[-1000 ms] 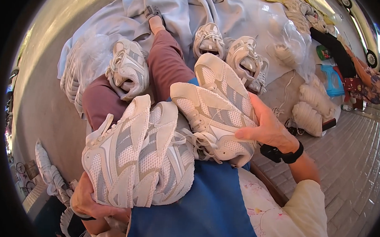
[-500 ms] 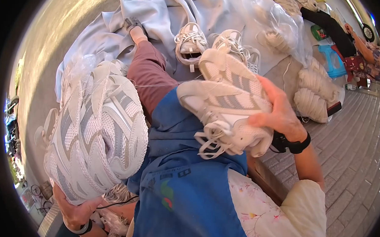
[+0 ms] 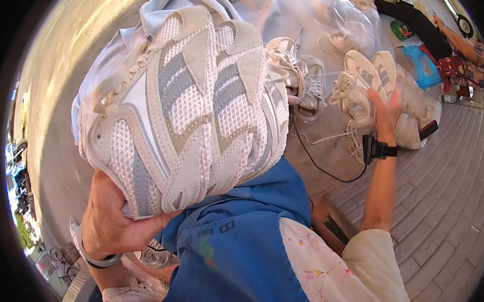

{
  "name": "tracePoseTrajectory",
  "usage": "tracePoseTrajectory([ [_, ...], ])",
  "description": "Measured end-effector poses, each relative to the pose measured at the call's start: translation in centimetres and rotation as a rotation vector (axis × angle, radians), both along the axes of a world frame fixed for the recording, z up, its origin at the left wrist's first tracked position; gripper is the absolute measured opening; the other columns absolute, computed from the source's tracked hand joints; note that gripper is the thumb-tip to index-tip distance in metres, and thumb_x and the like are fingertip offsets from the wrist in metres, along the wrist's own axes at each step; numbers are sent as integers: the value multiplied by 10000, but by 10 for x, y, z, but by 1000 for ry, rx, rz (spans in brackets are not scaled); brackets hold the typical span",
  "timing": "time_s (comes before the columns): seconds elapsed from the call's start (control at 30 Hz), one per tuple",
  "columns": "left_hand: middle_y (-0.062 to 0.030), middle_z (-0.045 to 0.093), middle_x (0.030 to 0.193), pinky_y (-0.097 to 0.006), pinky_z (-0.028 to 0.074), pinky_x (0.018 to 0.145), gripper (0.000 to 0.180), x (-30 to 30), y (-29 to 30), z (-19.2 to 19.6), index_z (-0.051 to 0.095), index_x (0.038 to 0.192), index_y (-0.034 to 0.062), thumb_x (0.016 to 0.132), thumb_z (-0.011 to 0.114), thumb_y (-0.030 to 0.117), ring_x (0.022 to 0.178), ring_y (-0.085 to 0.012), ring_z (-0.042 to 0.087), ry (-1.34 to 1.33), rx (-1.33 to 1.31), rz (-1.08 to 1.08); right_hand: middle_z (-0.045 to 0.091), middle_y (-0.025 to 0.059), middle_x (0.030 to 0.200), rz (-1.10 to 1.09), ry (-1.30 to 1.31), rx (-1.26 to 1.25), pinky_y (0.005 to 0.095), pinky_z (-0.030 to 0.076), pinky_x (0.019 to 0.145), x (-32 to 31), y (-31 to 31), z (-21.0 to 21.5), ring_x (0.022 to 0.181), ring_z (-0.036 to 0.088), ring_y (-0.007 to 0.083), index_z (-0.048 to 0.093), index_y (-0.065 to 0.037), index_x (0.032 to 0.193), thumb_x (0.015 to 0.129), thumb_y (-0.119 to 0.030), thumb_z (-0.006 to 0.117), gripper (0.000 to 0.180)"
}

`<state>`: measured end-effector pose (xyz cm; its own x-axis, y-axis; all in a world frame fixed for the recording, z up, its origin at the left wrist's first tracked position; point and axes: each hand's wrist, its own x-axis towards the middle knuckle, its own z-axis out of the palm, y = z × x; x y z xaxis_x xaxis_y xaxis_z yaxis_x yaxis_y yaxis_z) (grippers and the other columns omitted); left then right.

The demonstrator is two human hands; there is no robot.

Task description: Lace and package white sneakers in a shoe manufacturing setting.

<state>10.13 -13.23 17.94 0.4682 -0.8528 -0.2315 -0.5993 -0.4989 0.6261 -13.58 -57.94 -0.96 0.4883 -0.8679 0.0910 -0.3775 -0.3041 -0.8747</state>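
Held nearest me, a stack of shoe uppers (image 3: 192, 116), white mesh with cream overlays and grey stripes, has its lower edge pinched by my left hand (image 3: 112, 221). Below it, my blue apron (image 3: 267, 198) bears dark print (image 3: 226, 226) and a green-red motif (image 3: 207, 250). Farther right, my right hand (image 3: 385, 110) clasps a laced pair (image 3: 360, 72) between thumb and fingers.

**Faded print on apron, nothing legible**

The blue apron (image 3: 253, 259) bears a row of dark printed characters (image 3: 210, 230), inward from its right-hand edge, beside a green-and-red printed motif (image 3: 207, 249). None can be read.
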Motion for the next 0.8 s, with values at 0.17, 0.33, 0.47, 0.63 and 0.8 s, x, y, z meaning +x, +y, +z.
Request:
tracePoseTrajectory([
  [0.17,-230,564,1186,-385,464,909,881,-22,5,25,482,1270,-82,557,914,202,1132,-350,560,-23,76,-113,653,212,1017,-47,390,-470,426,504,793,13,-2,12,903,641,363,460,-24,1235,729,-202,698,587],
  [0.33,-230,553,1212,-387,465,908,929,-14,36,23,445,1299,-94,554,915,202,1125,-339,564,17,101,-8,649,251,970,-19,671,-559,519,485,758,-7,-45,-12,860,616,459,372,-54,1262,766,-266,640,602],
  [0.47,-221,564,1194,-379,464,908,915,-16,-15,44,446,1296,-91,563,909,201,1112,-326,569,-37,102,63,641,274,936,131,781,-589,527,483,744,-9,-53,-28,851,618,460,391,-56,1189,791,-276,628,513],
  [0.63,-210,577,1171,-369,462,907,897,-3,84,23,446,1293,-87,575,901,199,1095,-309,576,-67,61,88,640,286,891,67,912,-508,536,479,756,-27,-55,-31,875,614,463,401,-46,1143,811,-253,597,438],
  [0.8,-198,591,1149,-359,461,907,879,-3,117,23,446,1290,-83,588,894,197,1078,-293,583,-134,36,196,617,300,1080,-445,1113,-421,506,466,871,-141,-115,-4,1022,592,452,459,10,1111,793,-267,616,450],
])
